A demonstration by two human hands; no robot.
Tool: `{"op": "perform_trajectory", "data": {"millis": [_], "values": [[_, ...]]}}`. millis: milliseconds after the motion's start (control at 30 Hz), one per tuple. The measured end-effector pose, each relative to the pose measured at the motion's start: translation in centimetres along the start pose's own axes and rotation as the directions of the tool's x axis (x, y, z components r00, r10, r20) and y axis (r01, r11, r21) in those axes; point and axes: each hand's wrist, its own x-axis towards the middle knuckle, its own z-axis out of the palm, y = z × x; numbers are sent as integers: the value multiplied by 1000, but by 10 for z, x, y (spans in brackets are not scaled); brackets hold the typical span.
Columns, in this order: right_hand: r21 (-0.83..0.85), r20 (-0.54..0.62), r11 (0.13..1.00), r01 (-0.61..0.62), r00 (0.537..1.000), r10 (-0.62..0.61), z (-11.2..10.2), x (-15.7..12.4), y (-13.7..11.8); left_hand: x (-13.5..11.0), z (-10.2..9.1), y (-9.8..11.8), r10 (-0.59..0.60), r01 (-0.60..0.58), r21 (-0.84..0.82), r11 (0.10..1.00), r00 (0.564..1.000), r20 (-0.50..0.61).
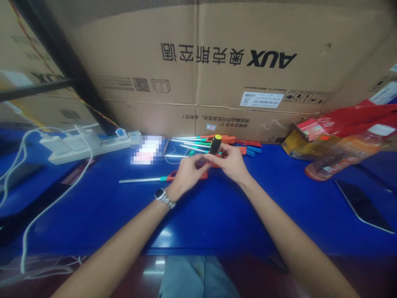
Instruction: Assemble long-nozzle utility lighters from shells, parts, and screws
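Both my hands meet over the blue table (217, 215). My right hand (231, 163) is closed round a black screwdriver handle with a yellow cap (215, 143), held upright. My left hand (186, 171), with a watch on its wrist, pinches at the lower end of that tool, where something red shows between the fingers. A screwdriver with a red and teal handle and a long steel shaft (145, 179) lies on the table just left of my left hand. A bundle of several screwdrivers with orange, teal and blue handles (201, 145) lies behind my hands.
A large cardboard box (235, 66) walls off the back. At the left lie a white power strip (83, 145) and cables (27, 231). A blurred glowing screen (147, 150) lies beside the bundle. At the right are an orange bottle (344, 155), red packaging (356, 116) and a dark phone (362, 205).
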Motion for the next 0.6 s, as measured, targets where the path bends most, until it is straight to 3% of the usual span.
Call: {"op": "perform_trajectory", "data": {"millis": [100,233,300,367,467,533,600], "values": [[-121,-171,992,23,984,-44,10,-1,8,1,7,1,-83,69,-109,992,988,-132],[-239,-232,969,58,966,-115,16,-2,12,2,8,0,-93,76,-163,984,990,-102],[-187,-149,978,88,982,-117,13,-2,8,1,6,0,-63,55,-130,990,996,-57],[-55,22,995,78,997,-77,5,-1,1,-1,2,0,-28,27,-96,995,1000,-13],[97,238,995,-14,971,-10,-7,0,-9,-3,-3,-1,32,-29,-65,997,998,54],[122,274,991,-47,962,11,-11,0,-11,-3,-6,-2,76,-73,-40,997,992,101],[124,231,990,-67,972,37,-9,-1,-9,-3,-8,-4,104,-104,-10,995,984,142]]}}
